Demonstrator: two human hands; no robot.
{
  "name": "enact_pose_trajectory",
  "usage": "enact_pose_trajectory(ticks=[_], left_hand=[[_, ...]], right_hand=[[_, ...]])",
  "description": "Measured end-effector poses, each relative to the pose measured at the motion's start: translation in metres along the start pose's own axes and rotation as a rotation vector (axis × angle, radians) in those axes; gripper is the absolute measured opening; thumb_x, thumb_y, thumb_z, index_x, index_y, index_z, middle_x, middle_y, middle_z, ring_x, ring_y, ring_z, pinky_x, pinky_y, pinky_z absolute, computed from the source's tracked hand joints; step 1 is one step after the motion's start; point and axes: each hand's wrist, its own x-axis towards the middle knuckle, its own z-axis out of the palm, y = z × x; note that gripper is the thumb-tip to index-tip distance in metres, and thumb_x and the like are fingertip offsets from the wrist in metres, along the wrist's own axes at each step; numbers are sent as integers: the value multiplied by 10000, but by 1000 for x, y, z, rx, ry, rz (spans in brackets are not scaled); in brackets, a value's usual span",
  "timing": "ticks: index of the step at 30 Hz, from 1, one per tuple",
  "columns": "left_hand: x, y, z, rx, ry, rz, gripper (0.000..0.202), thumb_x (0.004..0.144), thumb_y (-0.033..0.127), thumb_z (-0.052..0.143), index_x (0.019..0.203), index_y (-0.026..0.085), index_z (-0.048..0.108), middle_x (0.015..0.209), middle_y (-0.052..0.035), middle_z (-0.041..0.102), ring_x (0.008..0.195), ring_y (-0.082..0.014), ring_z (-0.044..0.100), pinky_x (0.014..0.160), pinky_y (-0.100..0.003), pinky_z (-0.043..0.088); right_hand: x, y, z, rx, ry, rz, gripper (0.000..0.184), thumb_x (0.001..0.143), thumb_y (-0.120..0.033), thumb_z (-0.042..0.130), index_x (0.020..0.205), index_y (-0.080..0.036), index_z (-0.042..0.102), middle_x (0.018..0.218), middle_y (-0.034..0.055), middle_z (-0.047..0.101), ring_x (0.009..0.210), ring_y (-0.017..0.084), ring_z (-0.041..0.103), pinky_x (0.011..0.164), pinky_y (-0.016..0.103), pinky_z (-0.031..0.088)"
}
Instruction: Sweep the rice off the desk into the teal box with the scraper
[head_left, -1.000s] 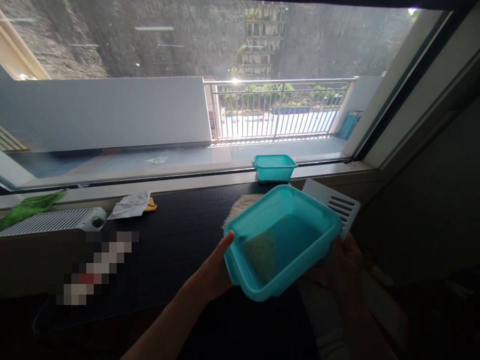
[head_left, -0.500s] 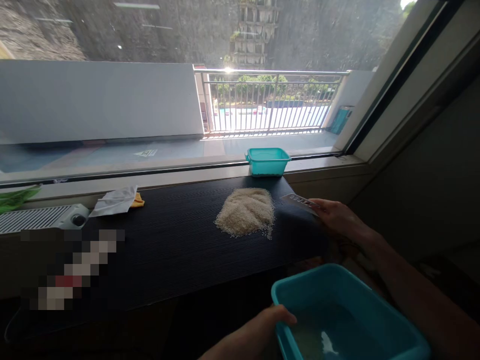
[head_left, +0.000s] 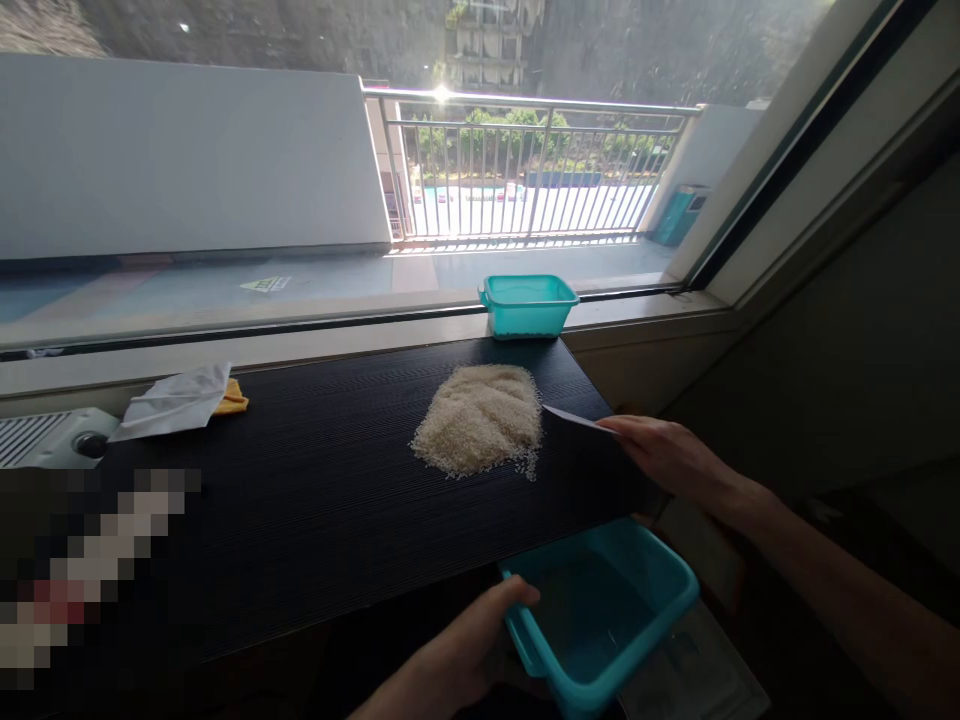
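A heap of white rice (head_left: 480, 418) lies on the dark table top (head_left: 315, 500). My left hand (head_left: 457, 660) grips the near-left rim of a teal plastic tub (head_left: 600, 610), held below the table's front edge. My right hand (head_left: 664, 452) is closed on a thin white slotted scraper (head_left: 574, 418), seen nearly edge-on, its tip just right of the rice heap. A second, smaller teal tub (head_left: 527, 304) stands on the window ledge behind the rice.
A crumpled white wrapper (head_left: 176, 400) with an orange piece (head_left: 231, 398) beside it lies at the back left, next to a white ribbed appliance (head_left: 45, 440). A large window runs along the back; a wall stands to the right.
The teal tub came down from in front of the rice to below the table's front edge. My right hand brought the white scraper up beside the heap and laid it flatter.
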Motion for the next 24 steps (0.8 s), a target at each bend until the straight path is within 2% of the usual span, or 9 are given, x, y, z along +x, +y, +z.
enact_pose_trajectory(ticks=[2,6,10,13,16,19,22,24], left_hand=[[-3,1,3,-4,-4,-2,504,680,420,668,1076,130,554,1055,-172,674,960,-338,660,797,-503,559],[-3,-1,2,-28,7,-4,479,697,398,645,1081,121,575,1074,-171,685,965,-328,662,773,-472,569],[-2,-4,-4,-64,27,-28,443,710,388,656,1052,111,602,1013,-156,700,925,-307,669,759,-443,579],[-4,-5,-9,-75,58,-57,396,733,379,637,1024,111,615,957,-144,708,860,-287,678,752,-438,583],[-7,-6,-13,-95,44,-43,388,756,384,613,1037,117,618,980,-147,709,849,-287,681,729,-437,587],[-10,-7,-15,-99,34,-30,403,761,403,615,1056,128,613,1004,-151,706,872,-304,685,715,-447,589],[-12,-7,-15,-98,33,-33,409,750,423,632,1036,131,610,955,-148,705,843,-307,689,711,-453,586],[-13,-7,-15,-95,39,-31,405,739,410,644,1031,131,609,918,-137,703,824,-302,687,704,-450,586]], right_hand=[[-13,-4,3,-40,-81,-54,214,765,-272,621,889,-313,790,951,1,801,867,264,732,808,385,572],[-41,-13,5,-76,-158,-113,305,828,-257,531,1015,-280,772,1060,44,787,939,263,727,817,401,590],[-68,-24,-2,-119,-255,-211,391,870,-162,454,1137,-235,731,1125,83,767,979,228,727,810,342,608],[-81,-32,-11,-141,-342,-249,384,904,-154,441,1154,-245,718,1119,77,765,960,210,735,778,284,616],[-77,-36,-16,-141,-406,-252,340,938,-201,462,1158,-270,712,1120,59,761,940,213,738,753,270,619],[-57,-35,-13,-173,-361,-312,330,958,-241,455,1181,-254,698,1157,80,748,985,230,726,795,306,612],[-36,-31,-4,-244,-314,-401,361,947,-207,423,1172,-211,705,1166,107,748,1016,251,716,827,362,604],[-29,-29,1,-278,-329,-425,375,932,-179,414,1157,-197,713,1153,111,753,999,254,720,809,372,607]])
